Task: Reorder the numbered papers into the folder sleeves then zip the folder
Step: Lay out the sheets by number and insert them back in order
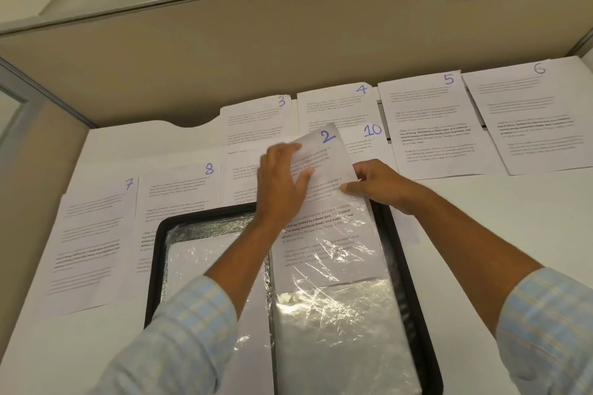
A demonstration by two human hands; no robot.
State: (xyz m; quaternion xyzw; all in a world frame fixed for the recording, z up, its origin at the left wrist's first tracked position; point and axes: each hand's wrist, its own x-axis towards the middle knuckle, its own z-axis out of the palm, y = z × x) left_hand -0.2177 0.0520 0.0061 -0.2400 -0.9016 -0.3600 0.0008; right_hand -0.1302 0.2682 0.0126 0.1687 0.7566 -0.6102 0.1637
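An open black folder (pixel 405 263) with clear plastic sleeves lies on the white desk in front of me. The paper numbered 2 (pixel 324 176) sits partly inside the right-hand sleeve (pixel 337 305), with its top half sticking out. My left hand (pixel 282 179) lies on the paper's upper left part with the fingers spread. My right hand (pixel 375 184) pinches the paper's right edge at the sleeve's mouth. Numbered papers 3 (pixel 256 119), 4 (pixel 333 104), 5 (pixel 426 119), 6 (pixel 526 112), 7 (pixel 93 234), 8 (pixel 176 189) and 10 (pixel 362 141) lie spread around the folder.
A beige partition wall (pixel 224 58) stands right behind the row of papers. The desk (pixel 481 234) has bare white surface to the right of the folder and at the front left. Another sheet (pixel 240 176) lies under my left hand, its number hidden.
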